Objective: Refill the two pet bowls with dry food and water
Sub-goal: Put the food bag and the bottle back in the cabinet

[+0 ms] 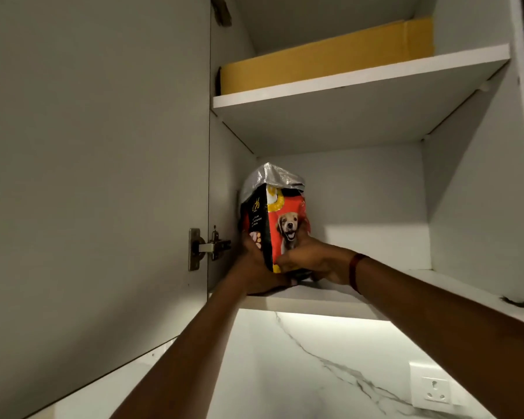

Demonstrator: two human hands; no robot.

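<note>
Dog-food bag [280, 219] upright in cabinet [466, 192], lower shelf, left corner | left hand [254, 267] and right hand [312, 261] clasp its base from either side | progress: early, bag not yet down; pouring food and fetching water both left to do

Your left hand [254, 264] and right hand [312, 260] cover the dog food bag's [288, 216] bottom, so you can't tell whether it rests down. Its side print is too small to read, and the upper shelf [345, 83] hides the cardboard box's [324, 60] base.
</note>
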